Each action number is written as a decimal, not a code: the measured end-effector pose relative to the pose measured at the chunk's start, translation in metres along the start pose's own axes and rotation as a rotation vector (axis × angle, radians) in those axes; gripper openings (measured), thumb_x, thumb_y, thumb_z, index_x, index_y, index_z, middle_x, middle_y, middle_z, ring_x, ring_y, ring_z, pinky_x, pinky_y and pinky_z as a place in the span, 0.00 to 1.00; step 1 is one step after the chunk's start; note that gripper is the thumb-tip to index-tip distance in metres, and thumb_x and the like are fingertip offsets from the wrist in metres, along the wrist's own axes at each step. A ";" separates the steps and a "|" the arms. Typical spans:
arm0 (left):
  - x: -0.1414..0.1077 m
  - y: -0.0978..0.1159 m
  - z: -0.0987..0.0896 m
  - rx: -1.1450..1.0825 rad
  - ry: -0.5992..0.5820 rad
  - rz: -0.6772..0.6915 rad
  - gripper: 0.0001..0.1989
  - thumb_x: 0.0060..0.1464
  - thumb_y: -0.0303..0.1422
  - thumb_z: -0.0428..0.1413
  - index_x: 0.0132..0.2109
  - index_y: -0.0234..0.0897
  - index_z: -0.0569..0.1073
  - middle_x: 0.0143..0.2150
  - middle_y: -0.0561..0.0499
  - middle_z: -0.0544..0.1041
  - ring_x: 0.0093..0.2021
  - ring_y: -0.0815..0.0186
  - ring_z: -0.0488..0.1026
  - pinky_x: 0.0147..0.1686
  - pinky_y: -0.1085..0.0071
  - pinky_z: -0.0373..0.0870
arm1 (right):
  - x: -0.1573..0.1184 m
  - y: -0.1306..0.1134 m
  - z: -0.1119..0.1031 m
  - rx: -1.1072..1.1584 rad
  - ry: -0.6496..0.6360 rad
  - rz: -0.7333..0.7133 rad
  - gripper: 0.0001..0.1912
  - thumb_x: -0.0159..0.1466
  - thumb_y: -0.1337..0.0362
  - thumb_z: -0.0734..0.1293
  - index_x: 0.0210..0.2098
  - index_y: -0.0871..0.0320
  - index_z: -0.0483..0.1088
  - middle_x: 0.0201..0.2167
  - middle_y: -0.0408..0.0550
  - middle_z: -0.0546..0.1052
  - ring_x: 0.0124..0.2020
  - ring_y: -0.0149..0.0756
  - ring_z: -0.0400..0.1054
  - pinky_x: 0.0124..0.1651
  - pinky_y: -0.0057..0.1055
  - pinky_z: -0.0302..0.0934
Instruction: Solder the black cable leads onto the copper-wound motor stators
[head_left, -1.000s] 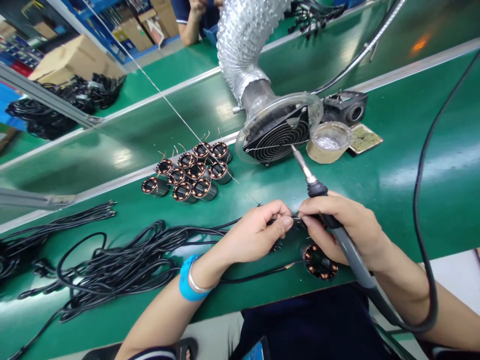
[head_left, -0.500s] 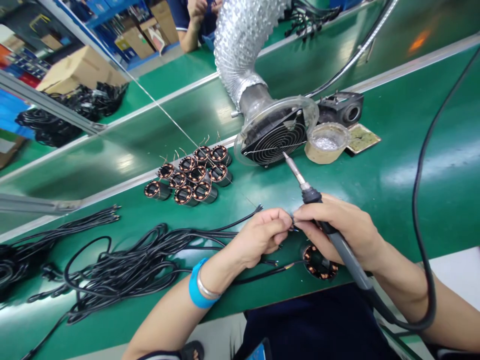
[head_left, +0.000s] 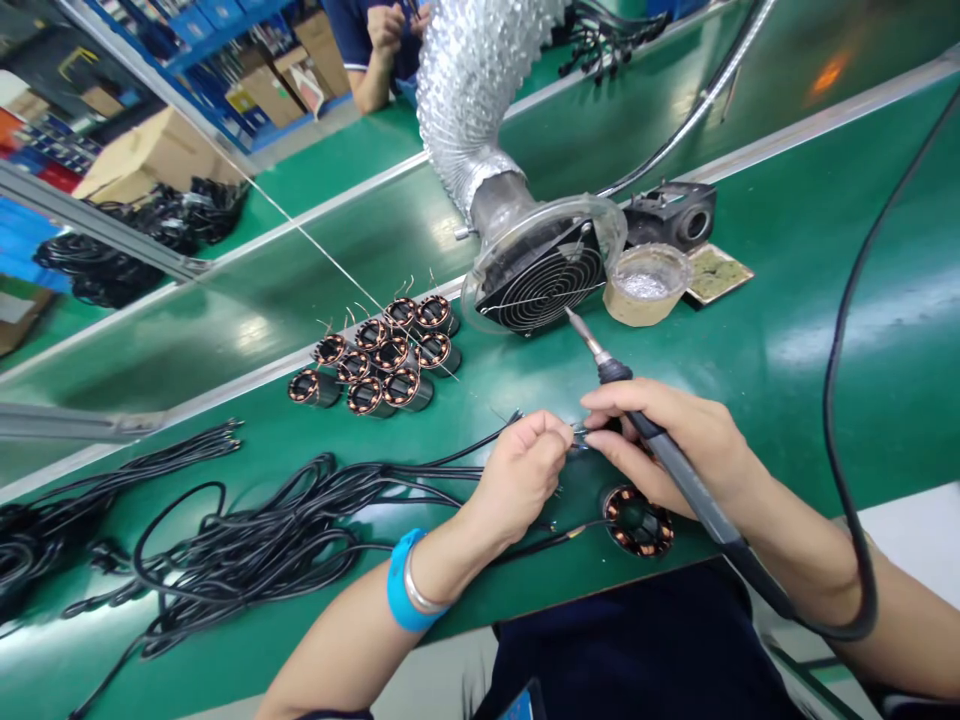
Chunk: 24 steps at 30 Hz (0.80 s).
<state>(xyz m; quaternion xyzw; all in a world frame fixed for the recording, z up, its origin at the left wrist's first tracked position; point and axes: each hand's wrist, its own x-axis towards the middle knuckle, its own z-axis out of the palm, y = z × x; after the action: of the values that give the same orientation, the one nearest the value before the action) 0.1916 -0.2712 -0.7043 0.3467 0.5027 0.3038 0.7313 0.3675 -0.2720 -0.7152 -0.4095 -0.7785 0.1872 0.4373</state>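
My left hand (head_left: 529, 470), with a blue band at the wrist, pinches the thin wire ends (head_left: 577, 436) of a black cable. Facing it, my right hand (head_left: 675, 445) has its thumb and fingertips at the same wire ends. The soldering iron (head_left: 675, 470) lies in my right hand, its tip up and to the left, near the round fan grille (head_left: 551, 290). Below my hands a copper-wound stator ring (head_left: 637, 522) rests near the table edge, a cable end beside it. Black cables (head_left: 300, 540) lie in a tangled bundle on the left.
Several copper-wound stators (head_left: 382, 355) stand behind my left hand. A tub of silvery material (head_left: 649, 284), a sponge tray (head_left: 716, 274) and a black iron stand (head_left: 675, 215) sit beside the fan. The iron's cord (head_left: 832, 400) loops at right. Another person's hand (head_left: 386, 30) shows behind.
My fingertips have parted slightly, so more of the thin wire ends shows between my hands. The view has shifted a little.
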 end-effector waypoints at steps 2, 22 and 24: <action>0.001 -0.001 0.000 0.058 0.015 0.032 0.10 0.50 0.37 0.56 0.28 0.37 0.63 0.16 0.65 0.53 0.15 0.79 0.43 0.15 0.80 0.43 | -0.003 -0.003 -0.005 -0.002 0.026 0.000 0.14 0.65 0.73 0.67 0.49 0.54 0.69 0.39 0.43 0.79 0.35 0.31 0.75 0.41 0.26 0.71; 0.000 -0.007 -0.003 0.135 0.020 0.078 0.10 0.53 0.37 0.53 0.28 0.37 0.63 0.18 0.63 0.55 0.17 0.78 0.45 0.18 0.78 0.47 | -0.027 -0.030 -0.035 0.148 0.158 0.108 0.12 0.61 0.72 0.66 0.43 0.57 0.75 0.29 0.43 0.75 0.25 0.28 0.65 0.24 0.30 0.58; 0.000 -0.007 -0.003 0.131 0.018 0.075 0.10 0.53 0.37 0.53 0.28 0.37 0.63 0.18 0.63 0.55 0.17 0.78 0.45 0.18 0.78 0.46 | -0.026 -0.031 -0.035 0.143 0.156 0.105 0.11 0.61 0.72 0.66 0.42 0.57 0.76 0.29 0.43 0.75 0.25 0.29 0.65 0.25 0.30 0.59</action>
<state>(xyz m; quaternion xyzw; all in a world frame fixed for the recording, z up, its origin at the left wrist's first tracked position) 0.1895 -0.2744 -0.7108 0.4095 0.5146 0.3008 0.6906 0.3899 -0.3139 -0.6896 -0.4307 -0.7041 0.2325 0.5145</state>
